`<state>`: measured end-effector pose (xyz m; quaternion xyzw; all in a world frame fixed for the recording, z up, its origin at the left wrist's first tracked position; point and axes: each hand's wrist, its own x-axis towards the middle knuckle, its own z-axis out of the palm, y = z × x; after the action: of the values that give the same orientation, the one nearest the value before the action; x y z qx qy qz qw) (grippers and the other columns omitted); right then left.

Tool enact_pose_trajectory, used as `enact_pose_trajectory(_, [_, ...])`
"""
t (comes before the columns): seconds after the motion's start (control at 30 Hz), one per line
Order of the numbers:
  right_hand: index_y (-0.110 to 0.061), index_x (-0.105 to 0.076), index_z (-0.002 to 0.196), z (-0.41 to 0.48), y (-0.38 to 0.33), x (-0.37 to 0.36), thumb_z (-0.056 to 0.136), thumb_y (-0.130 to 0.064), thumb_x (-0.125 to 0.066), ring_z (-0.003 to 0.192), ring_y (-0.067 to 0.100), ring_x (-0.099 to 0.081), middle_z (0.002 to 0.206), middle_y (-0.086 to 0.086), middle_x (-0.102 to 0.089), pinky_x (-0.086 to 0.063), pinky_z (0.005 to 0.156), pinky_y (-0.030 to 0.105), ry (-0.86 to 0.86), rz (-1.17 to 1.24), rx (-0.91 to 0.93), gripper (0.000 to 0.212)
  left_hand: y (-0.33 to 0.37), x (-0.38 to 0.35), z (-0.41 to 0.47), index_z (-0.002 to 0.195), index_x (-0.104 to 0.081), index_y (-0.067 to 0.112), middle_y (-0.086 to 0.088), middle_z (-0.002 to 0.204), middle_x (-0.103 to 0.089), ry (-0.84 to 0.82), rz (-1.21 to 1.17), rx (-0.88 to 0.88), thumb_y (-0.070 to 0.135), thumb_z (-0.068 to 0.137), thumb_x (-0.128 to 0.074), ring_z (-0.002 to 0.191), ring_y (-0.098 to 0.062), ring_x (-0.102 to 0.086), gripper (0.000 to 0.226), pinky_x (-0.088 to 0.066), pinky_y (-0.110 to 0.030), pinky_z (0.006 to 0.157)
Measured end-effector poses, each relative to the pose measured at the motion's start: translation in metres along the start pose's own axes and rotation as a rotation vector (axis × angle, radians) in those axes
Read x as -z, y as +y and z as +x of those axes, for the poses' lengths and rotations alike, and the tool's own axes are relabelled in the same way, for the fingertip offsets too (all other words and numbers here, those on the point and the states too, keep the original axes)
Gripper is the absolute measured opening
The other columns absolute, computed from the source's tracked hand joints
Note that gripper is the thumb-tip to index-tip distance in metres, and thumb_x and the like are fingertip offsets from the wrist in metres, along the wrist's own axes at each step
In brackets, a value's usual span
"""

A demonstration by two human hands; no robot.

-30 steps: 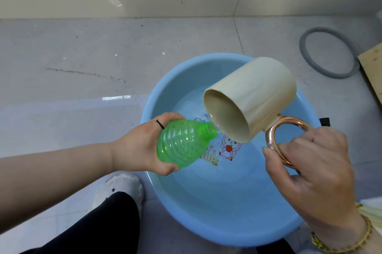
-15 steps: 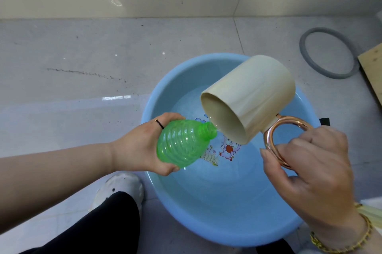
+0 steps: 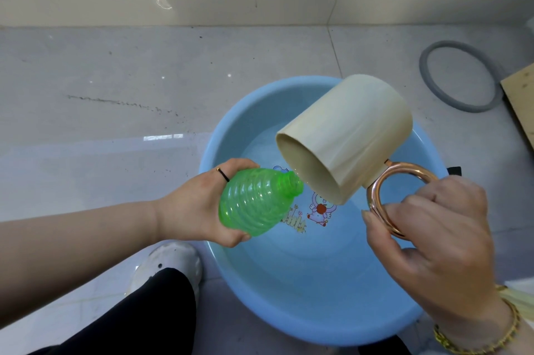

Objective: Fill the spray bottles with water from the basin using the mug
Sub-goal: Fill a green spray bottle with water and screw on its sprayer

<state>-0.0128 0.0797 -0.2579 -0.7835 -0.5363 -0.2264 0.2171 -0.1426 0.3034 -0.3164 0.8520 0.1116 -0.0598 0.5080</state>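
My left hand grips a ribbed green spray bottle without its cap, tilted with its neck pointing right over the blue basin. My right hand holds the copper ring handle of a cream mug. The mug is tipped steeply toward me, its lower rim right at the bottle's open neck. Water lies in the basin, with a cartoon print showing on its bottom. The mug's inside looks nearly empty from here.
The basin sits on a grey tiled floor by a beige wall. A grey rubber ring and a wooden board lie at the right. A white shoe and a black trouser leg are beside the basin's left edge.
The mug has tipped a little further and shifted slightly left toward the bottle's neck. The bottle and my left hand have barely moved.
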Motion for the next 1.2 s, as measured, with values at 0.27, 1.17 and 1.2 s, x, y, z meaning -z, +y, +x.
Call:
enact_pose_trajectory(0.27, [-0.004,-0.052,0.044,0.000,-0.002,-0.002,0.090,-0.024,-0.048,0.058,0.019,-0.033,0.040,0.002,-0.043,-0.026,0.063,0.030,0.040,0.047,-0.054,0.050,0.001,-0.001,-0.002,0.104,-0.038,0.041,0.023,0.102,-0.051,0.029,-0.032,-0.016,0.047,0.040,-0.064,0.093,0.010,-0.052,0.070,-0.038,-0.001,0.076])
enact_pose_trajectory(1.17, [-0.010,-0.051,0.061,0.037,-0.031,0.254,0.097,-0.024,-0.038,0.036,0.002,-0.037,0.034,-0.009,-0.038,-0.036,0.039,0.013,0.543,0.825,-1.133,0.040,0.265,0.021,-0.048,0.092,-0.040,0.039,0.017,0.088,-0.055,0.410,-0.429,-0.266,0.040,0.032,-0.073,0.073,0.010,-0.054,0.068,-0.043,-0.008,0.065])
enact_pose_trajectory(1.2, [-0.010,-0.050,0.062,0.033,-0.028,0.263,0.097,-0.024,-0.038,0.035,0.002,-0.036,0.033,-0.008,-0.039,-0.034,0.038,0.013,0.553,0.802,-1.140,0.040,0.273,0.014,-0.051,0.095,-0.039,0.038,0.019,0.086,-0.053,0.439,-0.432,-0.258,0.034,0.040,-0.077,0.075,0.009,-0.051,0.067,-0.041,-0.006,0.063])
